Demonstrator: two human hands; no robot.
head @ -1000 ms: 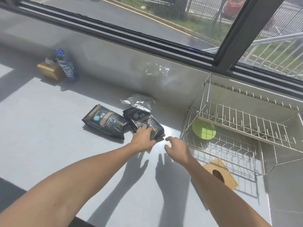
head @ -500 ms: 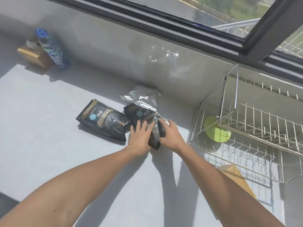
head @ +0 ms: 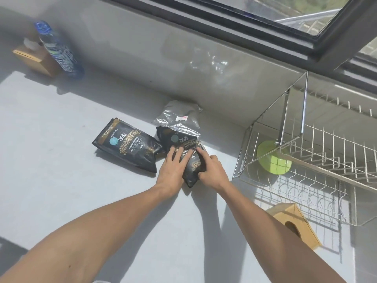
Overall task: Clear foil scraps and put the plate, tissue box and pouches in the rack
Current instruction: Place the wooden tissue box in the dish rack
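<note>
Black pouch (head: 189, 158), gold lettering perhaps unreadable, clamped between left hand (head: 173, 170) and right hand (head: 210, 170) grips.

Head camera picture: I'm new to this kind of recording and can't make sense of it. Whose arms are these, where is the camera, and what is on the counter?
There is no machine here. A person wears a wide-angle camera on the head, looking down at their own bare arms.

The left hand and right hand press on either side of a black pouch lying on the grey counter. A second pouch lies to its left, untouched. A silver foil bag rests over the held pouch's far end.

To the right stands a wire rack with a green plate in it, and a wooden box beside it. Far left are a bottle and another box.
</note>
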